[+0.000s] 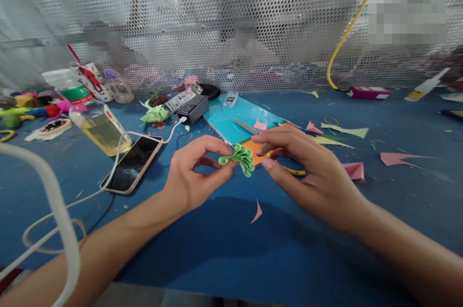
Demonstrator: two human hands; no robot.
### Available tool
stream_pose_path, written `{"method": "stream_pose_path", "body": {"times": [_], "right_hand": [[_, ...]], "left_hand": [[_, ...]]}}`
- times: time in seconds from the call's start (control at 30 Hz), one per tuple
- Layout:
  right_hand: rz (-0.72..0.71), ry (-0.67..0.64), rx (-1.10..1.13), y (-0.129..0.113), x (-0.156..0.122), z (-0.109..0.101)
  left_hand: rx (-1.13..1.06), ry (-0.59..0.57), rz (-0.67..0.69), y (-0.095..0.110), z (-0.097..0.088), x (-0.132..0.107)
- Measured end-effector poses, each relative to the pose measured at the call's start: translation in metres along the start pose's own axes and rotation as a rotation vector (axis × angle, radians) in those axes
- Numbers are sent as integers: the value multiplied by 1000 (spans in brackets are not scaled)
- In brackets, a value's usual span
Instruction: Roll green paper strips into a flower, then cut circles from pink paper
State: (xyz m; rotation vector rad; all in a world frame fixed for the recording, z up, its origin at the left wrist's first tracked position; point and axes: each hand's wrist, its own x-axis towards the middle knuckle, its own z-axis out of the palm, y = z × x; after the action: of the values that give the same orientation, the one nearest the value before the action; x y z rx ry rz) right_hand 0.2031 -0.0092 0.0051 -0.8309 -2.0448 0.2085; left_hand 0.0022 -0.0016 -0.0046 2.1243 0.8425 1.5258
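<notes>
A small green pleated paper piece [241, 158], folded into curled loops, is pinched between the thumb and fingers of my left hand [193, 172] above the blue table [224, 244]. My right hand [307, 172] is just to its right, fingers stretched toward the green paper, the fingertips close to it or touching it. Under my right hand lie orange paper [253, 149] and a yellow-handled tool, mostly hidden. Scissors [246, 126] rest on a cyan sheet [231, 119] behind the hands.
A phone [132, 164] on a white cable lies at left, beside a tipped bottle of yellow liquid [99, 128]. A black charger [193, 108], crumpled green paper [155, 114], pink scraps [398, 158] and toys at far left. A perforated metal screen stands behind.
</notes>
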Motion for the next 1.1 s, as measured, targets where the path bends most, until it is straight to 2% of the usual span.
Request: {"method": "stream_pose_path", "body": {"times": [0.53,0.9,1.1], "right_hand": [[-24,-26,56,-6,0,-2],[-109,-47,72,-9,0,-3],[14,-17,129,-4,-3,3]], "left_hand": [[-14,2,35,-3,0,-2],[5,-8,33,-2,0,-1],[18,23,-38,-1,1,0]]}}
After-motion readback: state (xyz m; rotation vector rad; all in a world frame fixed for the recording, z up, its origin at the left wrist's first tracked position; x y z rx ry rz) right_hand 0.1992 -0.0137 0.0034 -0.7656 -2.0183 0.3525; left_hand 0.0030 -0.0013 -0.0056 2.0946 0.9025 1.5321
